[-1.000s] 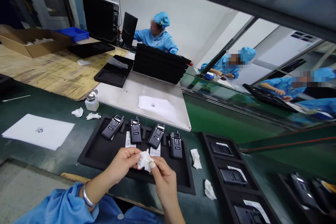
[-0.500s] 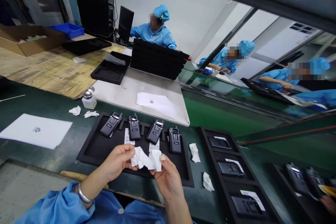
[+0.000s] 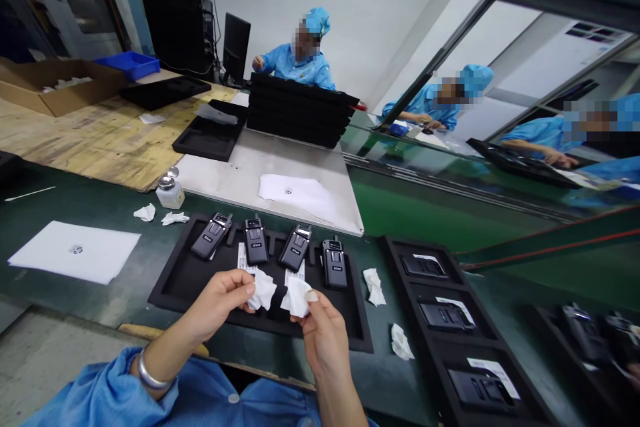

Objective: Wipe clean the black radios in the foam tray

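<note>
I hold two pieces of white tissue above the near side of a black tray (image 3: 185, 275), my left hand (image 3: 226, 300) pinching the left piece (image 3: 263, 291) between thumb and forefinger, my right hand (image 3: 325, 333) pinching the right piece (image 3: 296, 296) between thumb and fingers. I grip only their outer edges, I think to keep both under control while their inner ends stay free and apart. Four radios (image 3: 257, 241) lie in a row along the tray's far side, probably because its dark padding spares their cases and leaves room nearer me. Both pieces look thin, soft and creased, with ragged edges, much like the crumpled scraps (image 3: 374, 286) on the green bench (image 3: 93, 307).
</note>
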Demonstrator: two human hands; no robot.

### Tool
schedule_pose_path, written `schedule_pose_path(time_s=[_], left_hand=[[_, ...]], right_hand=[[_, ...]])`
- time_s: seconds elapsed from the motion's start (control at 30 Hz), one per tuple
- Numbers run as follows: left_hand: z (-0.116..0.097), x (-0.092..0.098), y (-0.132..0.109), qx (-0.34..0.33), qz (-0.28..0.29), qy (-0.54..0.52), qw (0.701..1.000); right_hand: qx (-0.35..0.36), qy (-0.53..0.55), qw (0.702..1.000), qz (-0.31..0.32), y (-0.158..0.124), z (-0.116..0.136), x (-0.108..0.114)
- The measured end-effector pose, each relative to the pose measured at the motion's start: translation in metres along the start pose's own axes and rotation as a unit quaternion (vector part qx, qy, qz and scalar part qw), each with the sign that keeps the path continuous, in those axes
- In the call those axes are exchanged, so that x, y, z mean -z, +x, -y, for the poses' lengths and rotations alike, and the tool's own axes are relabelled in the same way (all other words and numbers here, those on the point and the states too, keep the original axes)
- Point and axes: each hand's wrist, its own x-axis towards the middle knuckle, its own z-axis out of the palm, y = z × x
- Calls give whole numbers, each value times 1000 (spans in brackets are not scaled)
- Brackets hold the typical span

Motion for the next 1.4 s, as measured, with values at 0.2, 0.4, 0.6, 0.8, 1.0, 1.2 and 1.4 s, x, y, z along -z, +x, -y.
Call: schedule_pose_path(time_s=[0.2,0.4,0.6,0.8,1.0,1.2,1.4], left_hand=[[-3,-1,-2,-91,53,73,992],[-7,-1,-5,-77,105,8,991],[-13,-13,2,-4,149,55,987],[-10,-12,3,45,110,52,992],[-8,-10,7,48,108,56,991],[18,4,27,-28,-139,167,976],[26,-11,11,-27,30,-6,999]], right_hand=[[34,-65,997,20,-1,-7,-5],[-45,4,998,34,4,-16,-13],[-102,70,987,104,-2,-15,-24],[-106,126,981,98,-6,-10,-13],[-68,25,991,110,-7,-6,-7],[-7,7,1000,2,-4,-4,-9],[-10,-136,989,53,-1,-31,-19]])
